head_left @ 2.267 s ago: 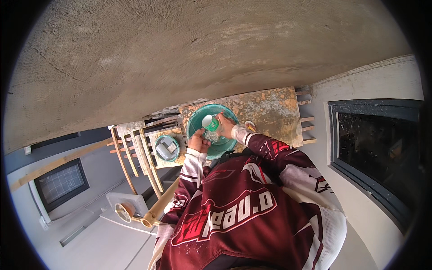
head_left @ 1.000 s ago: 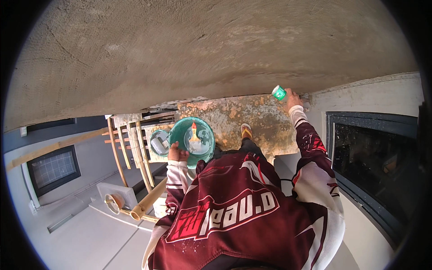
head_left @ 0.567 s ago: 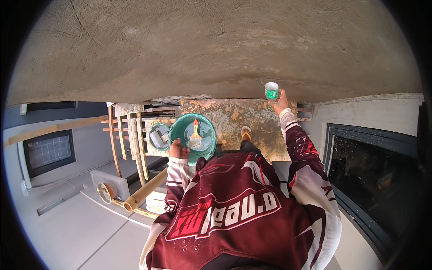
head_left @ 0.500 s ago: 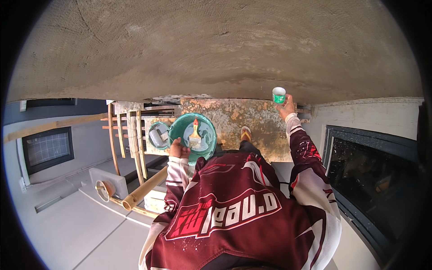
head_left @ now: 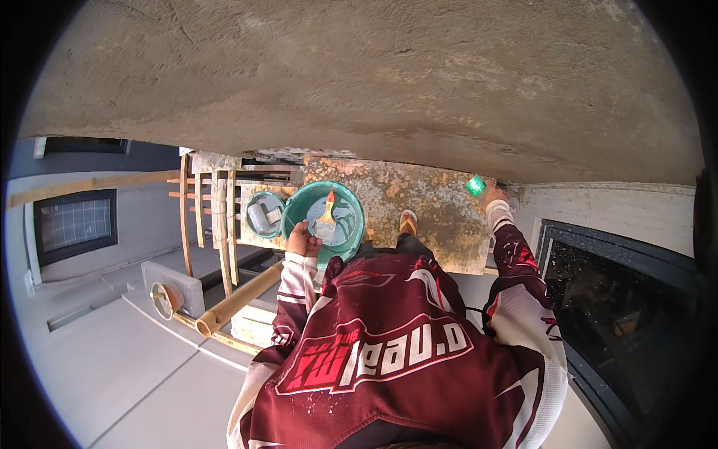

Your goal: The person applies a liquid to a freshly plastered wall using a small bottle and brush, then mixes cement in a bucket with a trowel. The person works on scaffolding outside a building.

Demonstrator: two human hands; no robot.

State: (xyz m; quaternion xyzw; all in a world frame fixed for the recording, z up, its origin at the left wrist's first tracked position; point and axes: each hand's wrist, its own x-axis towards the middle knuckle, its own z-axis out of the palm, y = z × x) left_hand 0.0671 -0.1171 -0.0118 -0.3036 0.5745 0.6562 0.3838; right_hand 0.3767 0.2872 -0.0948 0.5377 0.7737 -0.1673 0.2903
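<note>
My left hand [head_left: 302, 241] is closed on the near left rim of a teal bucket [head_left: 360, 226] held at my waist. Inside the bucket, a paintbrush [head_left: 327, 209] with a red-tipped handle leans by some greyish liquid, bristles toward me. At the right, my right hand [head_left: 492, 196] is wrapped round a small green cup [head_left: 476, 185]. That arm is stretched forward, close to the foot of the rough grey-brown wall [head_left: 374, 82]. The cup is tilted and its mouth faces away, so what it contains is hidden.
I stand on a stained plank platform [head_left: 366, 176], one sandalled foot [head_left: 407, 222] showing. A smaller teal bucket [head_left: 265, 214] sits left of the big one. Wooden slats [head_left: 224, 224] and a bamboo pole [head_left: 238, 301] lie at the left, a dark-framed window [head_left: 613, 299] at the right.
My right hand has moved down and slightly right with the cup. The cup's white mouth, visible before, is now turned out of sight. My left hand stays on the bucket rim.
</note>
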